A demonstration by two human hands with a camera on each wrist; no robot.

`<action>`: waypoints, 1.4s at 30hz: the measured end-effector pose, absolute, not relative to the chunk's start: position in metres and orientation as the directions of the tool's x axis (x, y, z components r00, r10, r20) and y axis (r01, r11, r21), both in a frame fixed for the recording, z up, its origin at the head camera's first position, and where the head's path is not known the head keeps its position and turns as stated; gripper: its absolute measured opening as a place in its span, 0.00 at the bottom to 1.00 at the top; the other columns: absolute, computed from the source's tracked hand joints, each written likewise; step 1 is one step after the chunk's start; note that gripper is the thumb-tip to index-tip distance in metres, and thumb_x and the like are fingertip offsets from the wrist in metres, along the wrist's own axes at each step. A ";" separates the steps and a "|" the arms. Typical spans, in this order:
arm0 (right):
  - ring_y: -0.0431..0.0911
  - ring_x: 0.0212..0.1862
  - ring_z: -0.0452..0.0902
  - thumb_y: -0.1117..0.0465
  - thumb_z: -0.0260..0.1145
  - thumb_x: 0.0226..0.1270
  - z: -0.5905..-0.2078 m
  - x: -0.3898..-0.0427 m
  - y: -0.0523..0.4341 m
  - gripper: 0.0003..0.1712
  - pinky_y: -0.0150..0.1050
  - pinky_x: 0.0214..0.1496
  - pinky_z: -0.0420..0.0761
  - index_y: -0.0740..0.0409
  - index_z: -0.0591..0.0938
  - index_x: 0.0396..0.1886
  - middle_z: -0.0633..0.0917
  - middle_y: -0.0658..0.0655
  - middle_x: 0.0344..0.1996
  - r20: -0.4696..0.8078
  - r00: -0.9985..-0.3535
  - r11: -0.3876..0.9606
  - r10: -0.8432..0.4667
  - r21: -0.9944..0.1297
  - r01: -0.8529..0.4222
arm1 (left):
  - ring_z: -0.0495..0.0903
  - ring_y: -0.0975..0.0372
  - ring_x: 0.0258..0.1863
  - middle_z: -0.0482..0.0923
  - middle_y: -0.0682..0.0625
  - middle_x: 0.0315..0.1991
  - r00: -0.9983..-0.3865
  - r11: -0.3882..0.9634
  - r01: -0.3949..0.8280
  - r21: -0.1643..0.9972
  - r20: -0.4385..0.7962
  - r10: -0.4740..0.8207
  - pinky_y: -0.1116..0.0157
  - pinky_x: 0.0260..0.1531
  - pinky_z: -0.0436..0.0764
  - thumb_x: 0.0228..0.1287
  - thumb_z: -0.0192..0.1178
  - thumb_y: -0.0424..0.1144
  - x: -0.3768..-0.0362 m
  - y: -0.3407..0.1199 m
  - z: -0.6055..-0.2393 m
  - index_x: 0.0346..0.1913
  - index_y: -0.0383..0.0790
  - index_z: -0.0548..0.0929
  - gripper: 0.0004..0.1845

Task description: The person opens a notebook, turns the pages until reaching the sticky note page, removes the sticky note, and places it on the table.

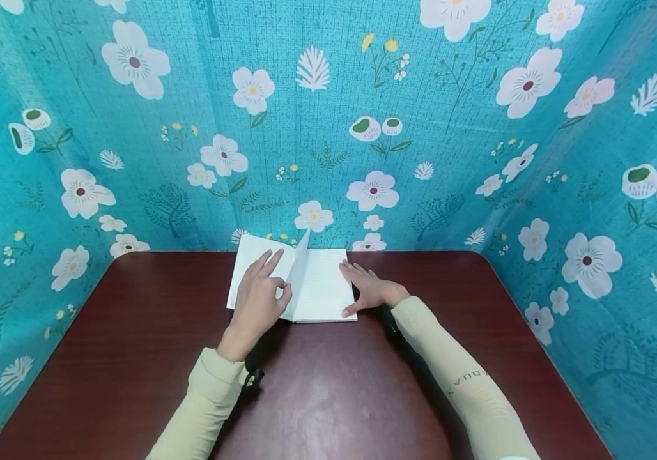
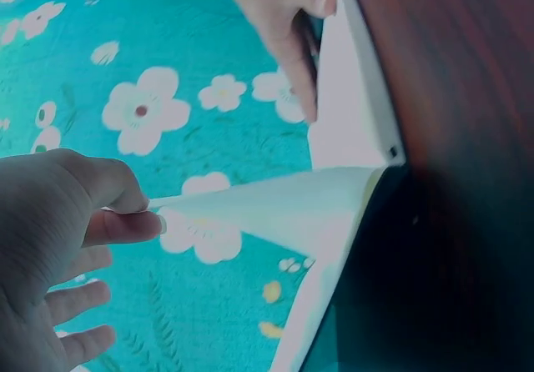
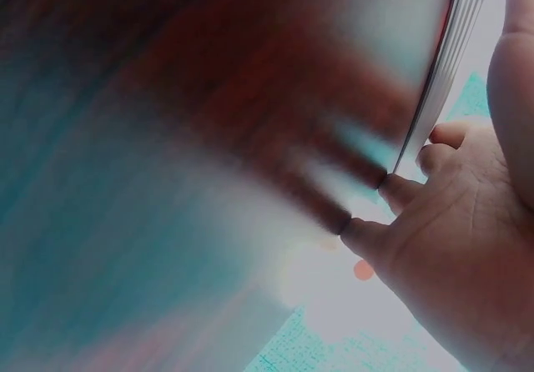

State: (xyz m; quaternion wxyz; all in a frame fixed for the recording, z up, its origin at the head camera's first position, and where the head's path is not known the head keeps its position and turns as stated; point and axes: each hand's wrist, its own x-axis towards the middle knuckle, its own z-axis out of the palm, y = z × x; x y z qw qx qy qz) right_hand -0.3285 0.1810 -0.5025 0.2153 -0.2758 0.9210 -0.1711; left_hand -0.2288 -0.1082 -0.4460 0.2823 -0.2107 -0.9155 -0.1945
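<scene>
In the head view, a glossy reddish-brown tabletop (image 1: 328, 396) with rounded far corners meets hanging teal fabric (image 1: 328, 140) printed with white flowers, leaves and small yellow blooms, which closes in the far side and both flanks. Near the table's far edge, around its middle, lies an open notebook with white pages (image 1: 325, 287), one thin white leaf (image 1: 301, 259) standing up near its spine. The left hand (image 1: 258, 299), in a pale beige sleeve (image 1: 209, 390) with a small black device (image 1: 252, 378) at the wrist, pinches that leaf between thumb and forefinger. The right hand (image 1: 371, 291), its beige sleeve (image 1: 466, 377) bearing dark lettering, spreads its fingers at the notebook's right edge. In the left wrist view, thumb and forefinger clasp the leaf's edge, the other fingers apart, and the leaf curves down to the spine. In the right wrist view, the fingers are extended beside the notebook's stacked page edges, above a blurred, shiny tabletop that mirrors them.
</scene>
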 end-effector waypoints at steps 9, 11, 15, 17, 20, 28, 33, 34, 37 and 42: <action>0.58 0.83 0.31 0.34 0.77 0.53 -0.505 -0.330 0.182 0.75 0.66 0.79 0.40 0.59 0.39 0.84 0.39 0.60 0.83 -0.301 -0.757 0.790 -0.580 -0.434 -0.433 | 0.70 0.44 0.71 0.75 0.39 0.68 -0.790 0.843 0.438 0.313 0.582 0.195 0.46 0.68 0.72 0.58 0.68 0.31 -0.227 -0.128 -0.441 0.23 0.33 0.90 0.09; 0.58 0.83 0.31 0.34 0.77 0.53 -0.505 -0.330 0.182 0.75 0.66 0.79 0.40 0.60 0.39 0.83 0.39 0.60 0.83 -0.297 -0.757 0.787 -0.582 -0.440 -0.433 | 0.70 0.44 0.71 0.75 0.38 0.68 -0.798 0.844 0.426 0.326 0.576 0.180 0.46 0.67 0.72 0.58 0.68 0.31 -0.224 -0.131 -0.442 0.22 0.33 0.90 0.09; 0.58 0.83 0.30 0.34 0.77 0.53 -0.506 -0.329 0.183 0.76 0.66 0.79 0.39 0.60 0.39 0.83 0.39 0.60 0.83 -0.293 -0.757 0.785 -0.584 -0.443 -0.434 | 0.70 0.43 0.71 0.75 0.38 0.68 -0.807 0.848 0.406 0.341 0.569 0.158 0.44 0.67 0.71 0.59 0.66 0.31 -0.218 -0.138 -0.443 0.21 0.32 0.89 0.10; 0.58 0.83 0.31 0.34 0.77 0.54 -0.507 -0.329 0.183 0.75 0.66 0.79 0.40 0.60 0.39 0.83 0.40 0.60 0.83 -0.289 -0.757 0.783 -0.586 -0.442 -0.437 | 0.69 0.42 0.71 0.75 0.38 0.68 -0.810 0.850 0.397 0.347 0.568 0.146 0.44 0.67 0.71 0.59 0.65 0.31 -0.216 -0.142 -0.444 0.21 0.32 0.89 0.11; 0.59 0.83 0.31 0.34 0.77 0.54 -0.507 -0.329 0.184 0.75 0.66 0.79 0.40 0.59 0.39 0.83 0.39 0.60 0.83 -0.290 -0.756 0.784 -0.588 -0.436 -0.442 | 0.69 0.42 0.71 0.76 0.37 0.67 -0.813 0.853 0.379 0.358 0.568 0.123 0.43 0.67 0.71 0.58 0.65 0.30 -0.212 -0.147 -0.447 0.20 0.32 0.88 0.11; 0.58 0.83 0.30 0.34 0.77 0.53 -0.509 -0.331 0.183 0.76 0.66 0.79 0.39 0.58 0.39 0.84 0.39 0.59 0.83 -0.288 -0.757 0.783 -0.586 -0.443 -0.437 | 0.69 0.41 0.71 0.75 0.34 0.67 -0.845 0.869 0.311 0.384 0.530 0.068 0.42 0.66 0.72 0.55 0.66 0.29 -0.208 -0.163 -0.459 0.15 0.33 0.85 0.12; 0.58 0.83 0.30 0.34 0.77 0.53 -0.509 -0.330 0.184 0.76 0.66 0.79 0.39 0.58 0.38 0.84 0.39 0.59 0.83 -0.293 -0.757 0.785 -0.583 -0.442 -0.434 | 0.69 0.39 0.70 0.75 0.32 0.66 -0.862 0.889 0.282 0.361 0.503 0.069 0.42 0.65 0.73 0.54 0.66 0.29 -0.208 -0.170 -0.466 0.11 0.36 0.80 0.15; 0.58 0.83 0.30 0.33 0.77 0.53 -0.509 -0.330 0.184 0.76 0.67 0.79 0.39 0.58 0.38 0.84 0.39 0.59 0.83 -0.294 -0.758 0.786 -0.583 -0.439 -0.435 | 0.69 0.39 0.70 0.75 0.31 0.66 -0.861 0.891 0.281 0.356 0.503 0.071 0.42 0.64 0.73 0.54 0.66 0.29 -0.208 -0.172 -0.467 0.11 0.37 0.79 0.16; 0.58 0.83 0.30 0.33 0.77 0.53 -0.508 -0.331 0.184 0.76 0.67 0.79 0.39 0.58 0.38 0.84 0.39 0.59 0.83 -0.293 -0.757 0.787 -0.584 -0.435 -0.438 | 0.69 0.38 0.70 0.75 0.31 0.65 -0.862 0.899 0.276 0.339 0.501 0.076 0.43 0.65 0.73 0.54 0.65 0.29 -0.208 -0.177 -0.471 0.10 0.37 0.78 0.17; 0.58 0.83 0.30 0.34 0.77 0.53 -0.507 -0.331 0.183 0.76 0.67 0.79 0.39 0.59 0.39 0.83 0.39 0.60 0.83 -0.293 -0.756 0.783 -0.585 -0.447 -0.432 | 0.70 0.37 0.69 0.76 0.29 0.64 -0.870 0.907 0.266 0.328 0.486 0.080 0.44 0.66 0.73 0.53 0.65 0.29 -0.208 -0.184 -0.479 0.09 0.38 0.77 0.18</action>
